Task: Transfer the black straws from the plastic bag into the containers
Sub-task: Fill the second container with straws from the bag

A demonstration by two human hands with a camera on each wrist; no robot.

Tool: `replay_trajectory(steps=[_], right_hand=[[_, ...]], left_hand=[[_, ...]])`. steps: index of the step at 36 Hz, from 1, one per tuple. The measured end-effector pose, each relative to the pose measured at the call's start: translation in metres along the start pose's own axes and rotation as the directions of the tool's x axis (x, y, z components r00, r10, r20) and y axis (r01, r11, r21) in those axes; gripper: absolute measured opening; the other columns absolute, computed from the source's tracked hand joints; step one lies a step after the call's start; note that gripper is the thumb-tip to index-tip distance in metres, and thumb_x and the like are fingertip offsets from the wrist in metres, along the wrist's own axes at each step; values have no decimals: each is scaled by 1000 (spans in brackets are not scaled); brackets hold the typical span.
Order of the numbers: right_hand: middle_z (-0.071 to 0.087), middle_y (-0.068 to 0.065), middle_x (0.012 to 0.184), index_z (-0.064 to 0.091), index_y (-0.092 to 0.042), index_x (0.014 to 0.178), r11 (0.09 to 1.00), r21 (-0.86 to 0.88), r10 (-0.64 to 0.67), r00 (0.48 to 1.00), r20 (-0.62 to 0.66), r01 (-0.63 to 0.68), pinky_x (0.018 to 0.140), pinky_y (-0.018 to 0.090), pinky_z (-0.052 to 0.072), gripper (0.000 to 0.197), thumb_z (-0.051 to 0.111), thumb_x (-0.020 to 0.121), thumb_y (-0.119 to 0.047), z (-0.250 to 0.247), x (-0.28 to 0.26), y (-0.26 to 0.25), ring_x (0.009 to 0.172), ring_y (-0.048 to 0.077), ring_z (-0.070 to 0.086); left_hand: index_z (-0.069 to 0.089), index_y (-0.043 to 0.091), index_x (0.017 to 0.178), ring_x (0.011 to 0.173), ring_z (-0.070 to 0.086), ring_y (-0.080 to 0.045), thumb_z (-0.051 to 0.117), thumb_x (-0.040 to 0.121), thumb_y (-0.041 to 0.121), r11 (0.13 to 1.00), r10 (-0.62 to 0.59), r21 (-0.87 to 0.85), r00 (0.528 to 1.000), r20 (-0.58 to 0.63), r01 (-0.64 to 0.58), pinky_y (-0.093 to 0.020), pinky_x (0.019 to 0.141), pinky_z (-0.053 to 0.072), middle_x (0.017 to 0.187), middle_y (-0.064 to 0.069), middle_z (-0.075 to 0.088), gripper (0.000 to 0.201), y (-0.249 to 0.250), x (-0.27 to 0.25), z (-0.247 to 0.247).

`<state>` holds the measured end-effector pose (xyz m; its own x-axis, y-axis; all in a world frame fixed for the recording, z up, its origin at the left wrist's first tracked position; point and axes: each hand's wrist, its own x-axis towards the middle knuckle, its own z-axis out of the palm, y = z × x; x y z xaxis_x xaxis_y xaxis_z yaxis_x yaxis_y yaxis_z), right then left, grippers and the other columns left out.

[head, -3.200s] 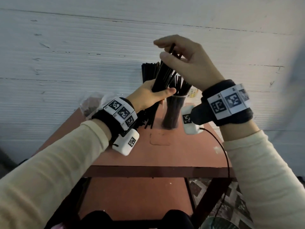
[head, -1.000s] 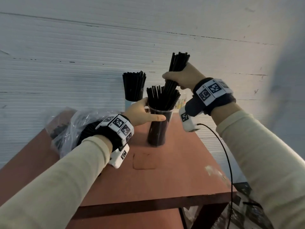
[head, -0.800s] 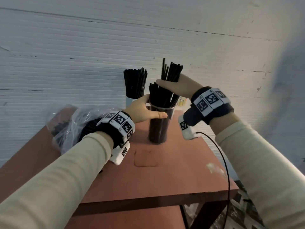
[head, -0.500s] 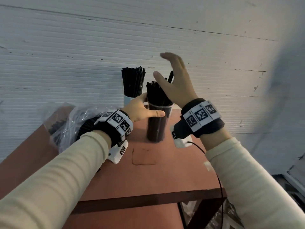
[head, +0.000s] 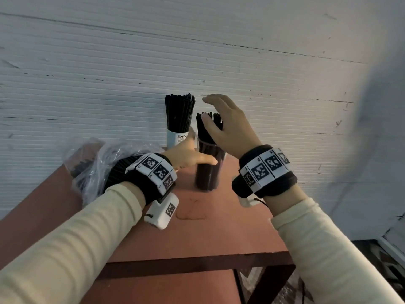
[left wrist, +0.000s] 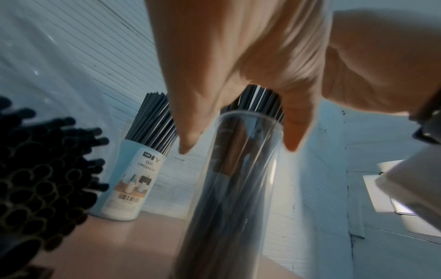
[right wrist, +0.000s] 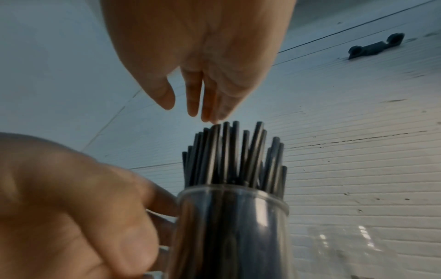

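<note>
A clear container (head: 209,172) packed with black straws (head: 208,128) stands upright on the table. My left hand (head: 190,157) grips its side, thumb across the front; it also shows as the left hand (right wrist: 107,207) in the right wrist view. My right hand (head: 210,108) hovers open over the straw tops (right wrist: 233,151), fingertips (right wrist: 207,115) right at the tips, holding nothing. Behind stands a white container (head: 176,138) full of straws (head: 179,113). The plastic bag (head: 92,163) with more straws (left wrist: 43,179) lies on the left.
The red-brown table (head: 219,233) has its front edge near me and its right edge just past the clear container. A white ribbed wall (head: 263,73) rises close behind both containers. A lower shelf (head: 164,288) sits under the tabletop.
My right hand has let go of the bundle it lowered into the clear container and now stays open just above the straw tops. My left hand has kept its grip on the container.
</note>
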<state>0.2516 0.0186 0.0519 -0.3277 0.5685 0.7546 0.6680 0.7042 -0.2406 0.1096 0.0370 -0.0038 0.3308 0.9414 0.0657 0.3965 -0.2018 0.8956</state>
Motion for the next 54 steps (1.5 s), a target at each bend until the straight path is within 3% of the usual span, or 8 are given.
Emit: replay_trajectory(steps=[4, 8, 17, 24, 30, 37, 51, 54], right_hand=[[61, 1, 110, 63, -7, 109, 989, 73, -123, 987, -108, 131, 85, 8, 39, 21, 55, 90, -11, 2, -5, -18, 95, 8, 55], [62, 4, 92, 63, -5, 98, 973, 178, -135, 988, -80, 147, 75, 26, 49, 14, 55, 87, -5, 14, -8, -40, 83, 16, 58], [71, 2, 89, 70, -13, 98, 958, 261, 25, 937, 349, -123, 81, 30, 51, 16, 57, 88, -12, 82, -16, -74, 82, 15, 63], [66, 6, 117, 64, -10, 118, 999, -23, 45, 711, 702, -40, 93, 31, 43, 35, 49, 97, -34, 133, -11, -97, 109, 22, 58], [64, 6, 121, 59, -12, 124, 991, -134, 107, 655, 748, -9, 93, 32, 44, 48, 62, 89, -44, 160, -5, -101, 110, 25, 58], [57, 13, 125, 39, -20, 138, 993, -112, 112, 664, 739, -43, 93, 37, 42, 60, 67, 84, -27, 162, 0, -103, 114, 31, 53], [59, 4, 123, 62, -20, 121, 999, -26, -12, 739, 674, 40, 87, 19, 29, 40, 60, 84, -6, 156, 3, -102, 116, 22, 51], [60, 1, 124, 63, -23, 119, 1000, -11, -1, 755, 656, 10, 89, 18, 29, 41, 61, 82, -5, 155, 4, -100, 117, 20, 52]], left_hand=[[15, 22, 156, 137, 39, -18, 72, 84, 18, 991, 21, 131, 974, -225, 9, -31, 110, 35, 151, -4, 38, 92, -2, -23, -13], [58, 33, 114, 103, 60, -1, 63, 87, 12, 962, 201, 247, 910, -363, -115, -13, 85, 42, 113, 15, 62, 34, -3, -52, -38], [68, 34, 90, 103, 57, -13, 66, 76, 24, 955, 218, 296, 764, -607, -37, -29, 89, 45, 109, 4, 65, 17, -31, -119, -94], [63, 38, 96, 91, 61, -31, 75, 65, 28, 942, 50, 315, 881, -470, 114, -40, 80, 50, 106, -15, 66, 35, -58, -141, -123], [61, 41, 92, 72, 57, -29, 57, 74, -7, 937, 22, 322, 899, -438, 134, -31, 66, 43, 102, -29, 65, 51, -77, -137, -135], [65, 34, 102, 97, 65, -31, 58, 78, -4, 958, 22, 256, 860, -510, 127, -45, 80, 56, 106, -8, 68, 45, -67, -137, -137], [67, 37, 110, 101, 61, -16, 56, 80, -5, 968, 12, 223, 861, -508, 118, -24, 71, 53, 114, -1, 63, 52, -64, -138, -138], [67, 36, 110, 104, 63, -19, 56, 80, -5, 970, 14, 216, 864, -504, 110, -32, 79, 56, 118, -2, 64, 52, -64, -138, -138]])
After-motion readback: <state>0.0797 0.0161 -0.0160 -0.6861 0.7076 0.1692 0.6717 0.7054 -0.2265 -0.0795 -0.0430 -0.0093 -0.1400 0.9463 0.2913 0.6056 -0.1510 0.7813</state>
